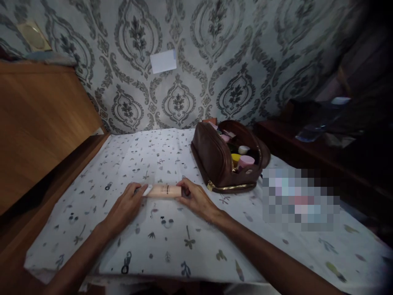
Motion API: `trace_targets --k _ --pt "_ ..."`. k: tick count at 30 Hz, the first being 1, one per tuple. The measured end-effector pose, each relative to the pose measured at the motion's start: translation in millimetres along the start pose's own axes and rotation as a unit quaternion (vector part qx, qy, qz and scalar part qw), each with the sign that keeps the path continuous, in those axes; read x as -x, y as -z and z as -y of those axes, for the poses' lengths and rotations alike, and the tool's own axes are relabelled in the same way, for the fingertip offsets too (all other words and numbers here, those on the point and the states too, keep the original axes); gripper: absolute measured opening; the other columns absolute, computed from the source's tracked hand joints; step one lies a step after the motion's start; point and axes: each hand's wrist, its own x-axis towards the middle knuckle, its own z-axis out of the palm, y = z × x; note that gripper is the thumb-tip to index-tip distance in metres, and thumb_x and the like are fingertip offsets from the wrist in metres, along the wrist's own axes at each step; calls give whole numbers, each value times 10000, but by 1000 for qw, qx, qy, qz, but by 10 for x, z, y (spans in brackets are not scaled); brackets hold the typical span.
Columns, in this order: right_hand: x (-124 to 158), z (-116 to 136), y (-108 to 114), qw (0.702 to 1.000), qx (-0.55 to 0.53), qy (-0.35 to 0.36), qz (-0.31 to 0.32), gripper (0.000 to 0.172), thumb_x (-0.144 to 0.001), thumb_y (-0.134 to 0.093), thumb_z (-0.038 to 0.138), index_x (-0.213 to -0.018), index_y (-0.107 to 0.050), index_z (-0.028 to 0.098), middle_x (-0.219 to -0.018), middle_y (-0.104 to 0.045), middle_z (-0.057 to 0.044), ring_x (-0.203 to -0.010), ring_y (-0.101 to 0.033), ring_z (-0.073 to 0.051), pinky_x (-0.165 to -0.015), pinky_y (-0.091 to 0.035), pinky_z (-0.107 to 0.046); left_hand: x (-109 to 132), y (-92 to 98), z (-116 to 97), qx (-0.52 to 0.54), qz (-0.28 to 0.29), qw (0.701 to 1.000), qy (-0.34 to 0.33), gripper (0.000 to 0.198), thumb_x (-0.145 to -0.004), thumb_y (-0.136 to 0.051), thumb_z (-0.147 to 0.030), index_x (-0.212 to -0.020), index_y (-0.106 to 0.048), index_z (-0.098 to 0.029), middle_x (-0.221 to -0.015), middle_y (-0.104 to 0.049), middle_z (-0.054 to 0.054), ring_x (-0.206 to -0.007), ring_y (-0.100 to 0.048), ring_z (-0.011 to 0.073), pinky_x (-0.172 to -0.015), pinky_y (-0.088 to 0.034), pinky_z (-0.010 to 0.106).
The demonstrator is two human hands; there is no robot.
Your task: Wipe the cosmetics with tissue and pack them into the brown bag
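A peach-coloured cosmetic tube (166, 191) lies sideways between my two hands, just over the patterned cloth. My left hand (131, 200) is closed around its white end at the left. The fingers of my right hand (196, 200) pinch the opposite end, where a dark part shows between them. Small print on the tube is too fine to read. Behind my right hand stands a brown cosmetic bag (211, 157), unzipped, with several containers inside, among them a pink-lidded jar (246, 161).
A white cloth (123, 241) with small printed figures covers the table. To the right lies a blurred-out item (301, 200). A wooden panel (46, 123) borders the left side, and a clear plastic bottle (322, 121) rests on a dark ledge at the right. Patterned wallpaper rises behind.
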Motion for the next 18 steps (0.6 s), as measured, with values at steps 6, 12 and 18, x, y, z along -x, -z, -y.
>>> trace_targets --k 6,12,18 --pt "1 33 -17 1000 -17 -4 -5 194 -714 -615 190 -901 -568 206 -730 -582 38 -676 -521 -140 -626 -396 -239 -282 -42 -600 42 -94 991 -87 305 -1019 -356 -303 -1234 -538 -185 -1071 -566 86 -990 -567 208 -849 -518 334" --pt "12 7 -10 1000 -21 12 -7 199 -659 -571 194 -856 -551 198 -802 -637 1 -756 -575 -177 -681 -423 -268 -510 -379 -961 -89 -123 966 -208 299 -1025 -334 -259 -1235 -474 -99 -987 -582 110 -887 -553 235 -708 -531 367" --pt "-60 -36 -27 999 -25 19 -8 175 -673 -617 288 -829 -573 223 -760 -642 0 -699 -580 -187 -659 -446 -297 -430 -330 -817 -123 -129 958 -225 319 -1010 -374 -206 -1262 -464 -33 -1028 -572 130 -906 -525 230 -759 -526 354"
